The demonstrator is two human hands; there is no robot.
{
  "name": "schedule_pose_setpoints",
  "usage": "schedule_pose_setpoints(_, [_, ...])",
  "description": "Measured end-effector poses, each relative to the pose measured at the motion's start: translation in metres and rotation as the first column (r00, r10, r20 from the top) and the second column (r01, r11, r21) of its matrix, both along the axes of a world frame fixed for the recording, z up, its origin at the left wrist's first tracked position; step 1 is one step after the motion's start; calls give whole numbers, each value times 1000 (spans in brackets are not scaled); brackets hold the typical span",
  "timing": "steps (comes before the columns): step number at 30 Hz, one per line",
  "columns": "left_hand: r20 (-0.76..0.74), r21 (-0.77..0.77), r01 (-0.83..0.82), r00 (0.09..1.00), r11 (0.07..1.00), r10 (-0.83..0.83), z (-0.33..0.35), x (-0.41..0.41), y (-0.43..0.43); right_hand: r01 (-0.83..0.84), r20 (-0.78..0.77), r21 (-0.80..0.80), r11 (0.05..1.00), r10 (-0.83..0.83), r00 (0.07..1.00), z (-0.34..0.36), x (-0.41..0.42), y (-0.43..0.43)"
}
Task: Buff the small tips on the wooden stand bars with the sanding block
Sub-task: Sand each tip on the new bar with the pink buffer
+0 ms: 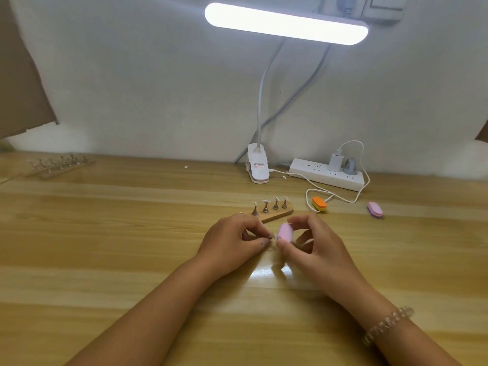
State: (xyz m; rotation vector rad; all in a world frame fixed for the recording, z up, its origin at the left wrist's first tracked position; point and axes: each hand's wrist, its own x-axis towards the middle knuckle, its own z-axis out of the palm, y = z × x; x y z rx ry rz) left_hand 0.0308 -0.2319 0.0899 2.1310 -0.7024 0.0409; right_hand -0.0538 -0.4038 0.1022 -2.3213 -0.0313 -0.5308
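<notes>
Fingertip pinches: left hand [235, 240], right hand [314, 244].

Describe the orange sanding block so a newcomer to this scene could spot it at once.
Find the white power strip by the wall. In front of it, by the looped white cable, lies the orange sanding block. The other blocks are pink: one further right, one in the right hand.

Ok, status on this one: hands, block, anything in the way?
Right hand grips pink sanding block. Left hand pinches a small piece beside it, too blurred to name. Stand bar just behind hands, four tips up. Nothing blocking.
</notes>
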Motion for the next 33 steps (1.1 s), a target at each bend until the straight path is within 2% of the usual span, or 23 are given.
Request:
schedule_pose_setpoints(2, [-6, -3, 10, 1000, 1000, -10, -1, 1, 0, -43, -13, 58, 997, 44, 999, -1, 2, 6])
schedule_pose_setpoints(6, [-25, -28, 15, 1000, 1000, -15, -1, 2, 0, 23, -3, 29, 999, -23, 1000, 0, 7, 3])
schedule_pose_setpoints(10, [-19, -25, 36, 999, 999, -36, -1, 2, 1, -66, 30, -67, 996, 68, 997, -3, 2, 7])
schedule_pose_setpoints(14, [-13, -21, 24, 1000, 1000, -24, 1, 2, 0, 55, 2, -19, 998, -55, 998, 0, 8, 2])
schedule_pose_setpoints(17, [-8, -16, 41, 999, 999, -41, 0, 2, 2, -16, 19, -97, 995, 18, 1000, -5, 3, 4])
schedule_pose_setpoints(19, [-1, -16, 40, 999, 999, -40, 0, 1, 1, -51, 10, -84, 995, 52, 999, -5, 2, 4])
schedule_pose_setpoints(22, [18, -26, 36, 999, 999, -36, 0, 0, 0, 55, 29, -11, 998, -55, 998, 0, 7, 0])
schedule_pose_setpoints(25, [16, -15, 53, 998, 998, -52, -2, 1, 2, -26, 66, -101, 995, 33, 997, -5, 3, 5])
schedule_pose_setpoints(27, [20, -17, 45, 999, 999, -45, -2, 1, 2, -47, 37, -51, 998, 49, 998, -6, 4, 5])
schedule_pose_setpoints(29, [22, -28, 34, 999, 999, -34, -3, 1, 1, 42, 8, 41, 998, -42, 999, -4, 10, -1])
schedule_pose_setpoints(31, [17, -36, 44, 999, 998, -44, -4, 1, 0, 134, 35, 113, 984, -139, 990, -2, 13, -6])
schedule_pose_setpoints(33, [14, -39, 54, 998, 998, -54, -5, 0, 1, 149, 108, 131, 980, -163, 981, -3, 9, -5])
